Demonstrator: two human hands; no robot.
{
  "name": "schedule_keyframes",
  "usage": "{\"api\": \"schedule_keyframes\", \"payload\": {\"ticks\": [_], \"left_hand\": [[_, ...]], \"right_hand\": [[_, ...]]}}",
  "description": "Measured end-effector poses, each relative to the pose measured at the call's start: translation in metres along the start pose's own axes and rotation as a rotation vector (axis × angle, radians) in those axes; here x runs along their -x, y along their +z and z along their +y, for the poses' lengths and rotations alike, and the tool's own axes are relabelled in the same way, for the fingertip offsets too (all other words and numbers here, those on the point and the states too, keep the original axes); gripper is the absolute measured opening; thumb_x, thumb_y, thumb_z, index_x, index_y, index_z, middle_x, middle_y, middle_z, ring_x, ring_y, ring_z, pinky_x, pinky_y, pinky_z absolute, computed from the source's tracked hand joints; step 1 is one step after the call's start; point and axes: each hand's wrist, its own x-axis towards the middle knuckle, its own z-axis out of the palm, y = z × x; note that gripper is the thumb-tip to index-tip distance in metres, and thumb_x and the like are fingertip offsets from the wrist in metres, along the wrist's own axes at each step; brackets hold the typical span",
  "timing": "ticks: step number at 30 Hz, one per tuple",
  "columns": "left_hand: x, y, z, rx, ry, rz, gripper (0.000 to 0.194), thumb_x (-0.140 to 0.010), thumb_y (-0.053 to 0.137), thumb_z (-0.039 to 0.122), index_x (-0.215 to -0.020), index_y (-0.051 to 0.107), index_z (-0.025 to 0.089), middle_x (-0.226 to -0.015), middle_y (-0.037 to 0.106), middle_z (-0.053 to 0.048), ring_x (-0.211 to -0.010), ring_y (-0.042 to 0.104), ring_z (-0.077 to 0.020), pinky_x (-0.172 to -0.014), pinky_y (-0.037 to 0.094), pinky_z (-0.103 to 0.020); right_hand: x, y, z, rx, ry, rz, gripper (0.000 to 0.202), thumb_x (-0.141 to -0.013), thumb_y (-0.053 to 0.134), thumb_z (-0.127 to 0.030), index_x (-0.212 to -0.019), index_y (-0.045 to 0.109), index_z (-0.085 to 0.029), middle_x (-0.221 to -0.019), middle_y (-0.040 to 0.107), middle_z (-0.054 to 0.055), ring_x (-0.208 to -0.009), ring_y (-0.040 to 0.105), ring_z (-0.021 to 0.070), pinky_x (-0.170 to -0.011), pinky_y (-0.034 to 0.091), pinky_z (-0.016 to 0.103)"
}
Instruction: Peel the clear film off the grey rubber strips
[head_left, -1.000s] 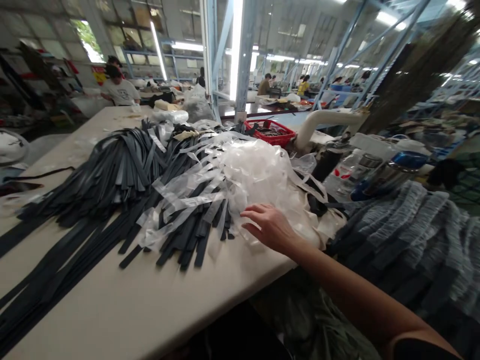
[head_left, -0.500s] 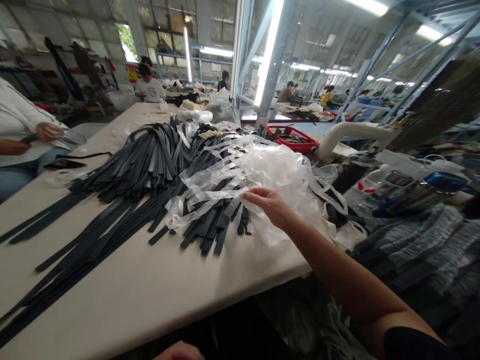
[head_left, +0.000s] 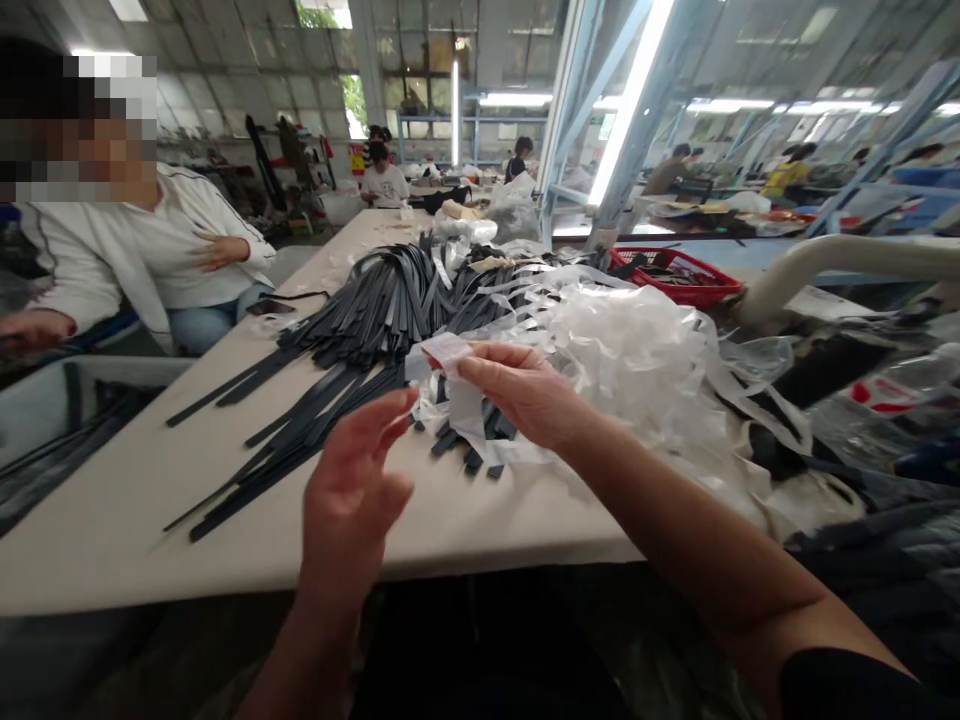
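Between its thumb and fingers my right hand (head_left: 525, 390) pinches a translucent white plastic strip (head_left: 466, 405), which hangs down and trails back towards the heap. My left hand (head_left: 356, 490) is raised over the table's near side, fingers and thumb apart, with nothing in it. Its fingertips come close to the strip without touching it. Behind the hands lies a pile of dark grey flat straps (head_left: 382, 300), some with long ends stretched to the left. To the right is a tangled heap of similar white plastic strips (head_left: 637, 340).
A red plastic basket (head_left: 679, 277) stands behind the white heap. A thick pale pipe (head_left: 840, 265) and a clear bottle (head_left: 892, 385) are at right. Across the pale table (head_left: 247, 560), a person in a white jacket (head_left: 180, 230) sits at left, beside a bin of dark straps (head_left: 82, 440).
My left hand has risen from the bottom edge to above the table. My right hand has lifted a white strip off the heap. The view has turned left.
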Motion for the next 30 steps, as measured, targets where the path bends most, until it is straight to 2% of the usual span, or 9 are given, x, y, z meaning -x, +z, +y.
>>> {"api": "schedule_keyframes", "payload": {"ticks": [2,4,6,8,12,17,20,26,30], "left_hand": [[-0.023,0.014,-0.016,0.088,-0.030,-0.058,0.054,-0.068,0.082,0.046,-0.117,0.068,0.028,-0.126,0.066,-0.005,-0.122,0.056,-0.0263,-0.101,0.044,-0.037],[-0.030,0.020,-0.033,0.163,-0.116,-0.167,0.045,-0.072,0.081,0.041,-0.113,0.070,0.024,-0.117,0.071,-0.006,-0.113,0.061,-0.0251,-0.099,0.045,-0.037],[-0.021,0.020,-0.047,0.193,-0.207,-0.226,0.029,-0.077,0.077,0.037,-0.100,0.074,0.020,-0.096,0.076,-0.006,-0.097,0.067,-0.0232,-0.093,0.048,-0.037],[-0.004,0.015,-0.056,0.193,-0.298,-0.193,0.022,-0.078,0.075,0.036,-0.088,0.076,0.018,-0.076,0.074,-0.004,-0.080,0.067,-0.0195,-0.090,0.048,-0.036],[0.029,-0.004,-0.065,0.147,-0.474,-0.099,0.023,-0.076,0.076,0.036,-0.088,0.076,0.016,-0.064,0.071,-0.001,-0.066,0.062,-0.0143,-0.088,0.048,-0.033],[0.057,-0.042,-0.073,0.151,-0.656,-0.033,0.030,-0.073,0.079,0.036,-0.094,0.076,0.015,-0.065,0.070,-0.002,-0.064,0.062,-0.0137,-0.066,0.049,-0.025],[0.064,-0.055,-0.071,0.192,-0.696,0.024,0.033,-0.068,0.083,0.036,-0.092,0.075,0.015,-0.065,0.069,-0.002,-0.059,0.062,-0.0132,-0.062,0.049,-0.025],[0.076,-0.063,-0.060,0.120,-0.749,-0.137,0.030,-0.073,0.080,0.035,-0.095,0.074,0.016,-0.070,0.070,-0.003,-0.060,0.062,-0.0123,-0.061,0.050,-0.024],[0.097,-0.076,-0.068,0.026,-0.784,-0.129,0.031,-0.075,0.078,0.038,-0.097,0.074,0.016,-0.074,0.072,-0.004,-0.061,0.061,-0.0119,-0.062,0.049,-0.024]], "right_hand": [[-0.001,0.013,0.000,0.089,-0.058,-0.080,0.021,-0.076,0.079,-0.040,-0.071,0.074,-0.020,-0.093,0.072,0.000,-0.082,0.064,0.0127,-0.077,0.050,0.024],[-0.005,0.023,0.003,0.165,-0.077,-0.103,0.021,-0.076,0.079,-0.040,-0.070,0.074,-0.020,-0.104,0.071,0.001,-0.090,0.064,0.0145,-0.080,0.050,0.025],[-0.011,0.029,0.008,0.213,-0.089,-0.089,0.021,-0.075,0.079,-0.042,-0.072,0.075,-0.021,-0.105,0.071,0.001,-0.097,0.063,0.0158,-0.084,0.049,0.025],[-0.020,0.028,0.014,0.207,-0.104,-0.048,0.023,-0.072,0.080,-0.044,-0.072,0.075,-0.021,-0.099,0.072,0.001,-0.095,0.063,0.0156,-0.085,0.049,0.025],[-0.038,0.011,0.021,0.126,-0.100,0.066,0.028,-0.069,0.083,-0.046,-0.079,0.074,-0.021,-0.089,0.072,-0.001,-0.084,0.065,0.0139,-0.080,0.051,0.027],[-0.057,-0.014,0.024,0.154,-0.112,0.138,0.019,-0.080,0.075,-0.041,-0.081,0.070,-0.023,-0.091,0.072,-0.001,-0.090,0.066,0.0143,-0.079,0.053,0.028],[-0.069,-0.017,0.035,0.156,-0.085,0.130,0.017,-0.084,0.070,-0.040,-0.088,0.071,-0.023,-0.092,0.071,0.000,-0.093,0.066,0.0158,-0.078,0.054,0.028],[-0.105,-0.002,0.056,0.131,-0.125,0.073,0.017,-0.087,0.067,-0.039,-0.087,0.069,-0.022,-0.085,0.069,-0.003,-0.086,0.066,0.0140,-0.077,0.053,0.027],[-0.124,0.001,0.059,0.082,-0.057,0.125,0.012,-0.091,0.062,-0.029,-0.083,0.068,-0.022,-0.078,0.066,-0.004,-0.074,0.061,0.0096,-0.070,0.050,0.024]]}}
